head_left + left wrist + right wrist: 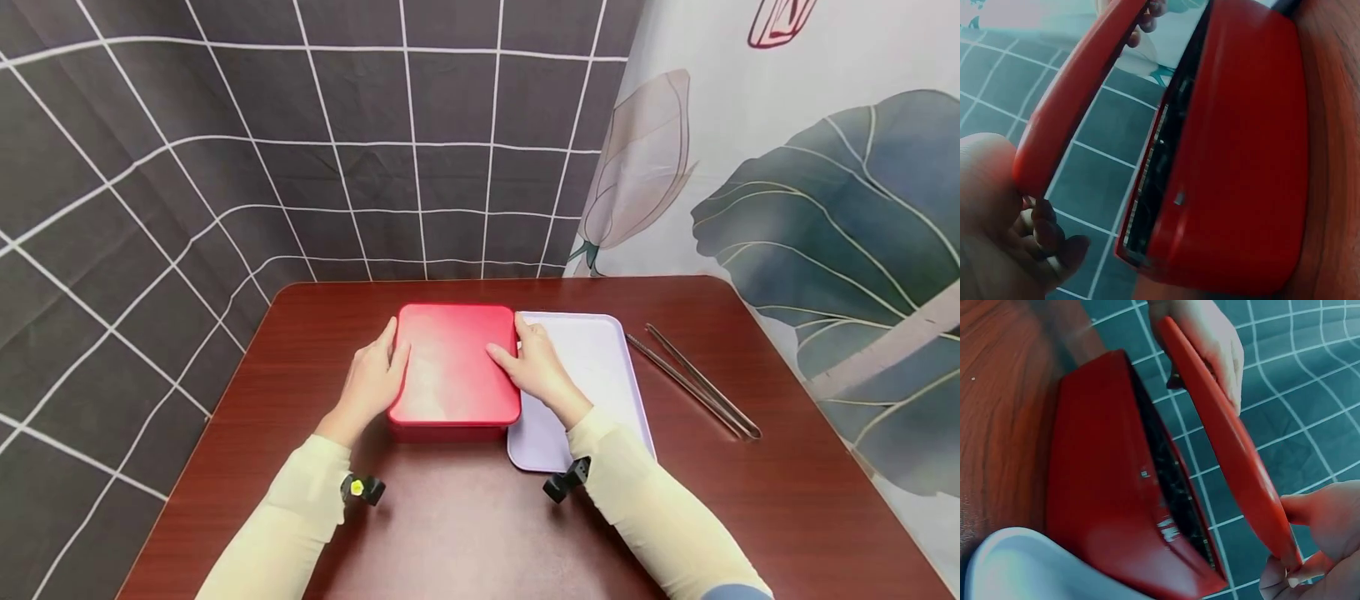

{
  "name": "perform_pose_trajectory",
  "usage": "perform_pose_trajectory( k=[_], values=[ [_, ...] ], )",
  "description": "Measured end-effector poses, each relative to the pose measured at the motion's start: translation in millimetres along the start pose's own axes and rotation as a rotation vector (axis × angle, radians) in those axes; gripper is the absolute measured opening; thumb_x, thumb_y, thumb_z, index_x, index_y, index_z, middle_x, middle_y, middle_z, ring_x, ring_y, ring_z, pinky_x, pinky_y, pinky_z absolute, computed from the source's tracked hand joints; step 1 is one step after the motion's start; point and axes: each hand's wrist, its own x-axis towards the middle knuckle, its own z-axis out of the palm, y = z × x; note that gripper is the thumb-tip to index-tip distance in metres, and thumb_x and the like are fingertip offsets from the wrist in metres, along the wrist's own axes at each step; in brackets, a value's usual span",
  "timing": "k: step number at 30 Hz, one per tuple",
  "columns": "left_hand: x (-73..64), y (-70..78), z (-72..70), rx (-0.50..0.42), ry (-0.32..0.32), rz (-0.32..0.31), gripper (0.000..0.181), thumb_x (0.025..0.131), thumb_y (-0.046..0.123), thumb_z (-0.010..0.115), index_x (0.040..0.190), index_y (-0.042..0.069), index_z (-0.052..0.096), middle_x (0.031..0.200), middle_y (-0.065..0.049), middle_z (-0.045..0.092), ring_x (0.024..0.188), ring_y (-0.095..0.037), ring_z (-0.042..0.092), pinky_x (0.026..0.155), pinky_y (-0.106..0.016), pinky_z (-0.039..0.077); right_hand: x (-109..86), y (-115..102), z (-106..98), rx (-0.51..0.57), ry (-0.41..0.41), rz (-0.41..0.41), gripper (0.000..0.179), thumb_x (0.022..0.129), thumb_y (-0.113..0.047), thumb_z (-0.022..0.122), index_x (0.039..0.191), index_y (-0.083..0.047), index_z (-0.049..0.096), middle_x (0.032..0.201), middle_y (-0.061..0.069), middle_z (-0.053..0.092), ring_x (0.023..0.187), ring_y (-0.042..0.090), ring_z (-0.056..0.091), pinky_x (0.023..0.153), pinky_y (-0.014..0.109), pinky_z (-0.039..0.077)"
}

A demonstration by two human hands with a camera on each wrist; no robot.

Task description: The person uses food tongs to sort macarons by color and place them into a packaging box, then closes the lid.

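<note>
A red lid (457,362) is held level by both hands, above a red box (450,434). My left hand (372,375) pinches its left side, thumb along the top edge and fingers curled beneath. Opposite it, my right hand (542,365) grips the right side, thumb on top. In the left wrist view a gap separates the lid (1066,106) from the box (1241,144). From the right wrist view, the same gap shows between lid (1229,444) and box (1100,462). Only a strip of the box's dark inside shows; the rest of its contents is hidden.
To the right of the box lies a pale lavender tray (600,375), partly under my right forearm. Metal tongs (697,383) lie beyond it on the brown wooden table (450,533). A dark grid-patterned curtain (360,100) hangs behind the table.
</note>
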Motion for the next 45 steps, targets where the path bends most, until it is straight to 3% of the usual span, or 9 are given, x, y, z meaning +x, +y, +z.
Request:
perform_pose_trajectory(
  k=[4,8,16,26,45],
  values=[
    [2.1,-6.3,3.5,0.006,-0.067,-0.054,0.057,0.1,0.032,0.049,0.148,0.004,0.036,0.136,-0.022,0.052,0.123,-0.038,0.051,0.102,-0.051,0.041,3.5,3.7,9.5,-0.008,-0.033,0.03,0.061,0.089,-0.033,0.067,0.135,0.0,0.045,0.104,0.022,0.055,0.098,0.032,0.051,0.078,0.042,0.048],
    [3.1,-12.4,6.9,0.013,-0.09,-0.075,0.056,0.1,0.03,0.049,0.147,0.002,0.037,0.135,-0.023,0.052,0.123,-0.038,0.051,0.102,-0.051,0.04,5.9,3.5,15.3,-0.021,-0.066,0.064,0.069,0.089,-0.034,0.067,0.142,0.002,0.04,0.113,0.025,0.054,0.106,0.034,0.051,0.086,0.043,0.048],
    [3.3,-22.7,15.1,0.039,-0.117,-0.105,0.056,0.101,0.03,0.046,0.147,0.002,0.036,0.135,-0.024,0.053,0.123,-0.039,0.051,0.102,-0.051,0.04,10.2,6.0,24.1,-0.059,-0.099,0.115,0.073,0.09,-0.036,0.066,0.144,0.002,0.037,0.119,0.025,0.052,0.108,0.033,0.051,0.088,0.042,0.049],
    [5.0,-26.5,18.2,0.06,-0.11,-0.129,0.055,0.1,0.031,0.045,0.147,0.003,0.037,0.132,-0.025,0.054,0.12,-0.041,0.052,0.1,-0.053,0.041,15.0,6.9,31.0,-0.089,-0.126,0.156,0.081,0.09,-0.038,0.065,0.148,0.006,0.028,0.133,0.029,0.045,0.116,0.034,0.048,0.095,0.042,0.047],
    [4.8,-25.7,21.5,0.117,-0.138,-0.172,0.053,0.099,0.03,0.045,0.143,0.0,0.042,0.134,-0.025,0.053,0.121,-0.041,0.051,0.1,-0.053,0.041,14.0,8.3,35.0,-0.092,-0.154,0.202,0.078,0.09,-0.038,0.065,0.147,0.004,0.032,0.128,0.025,0.047,0.11,0.031,0.052,0.088,0.04,0.05]
  ],
)
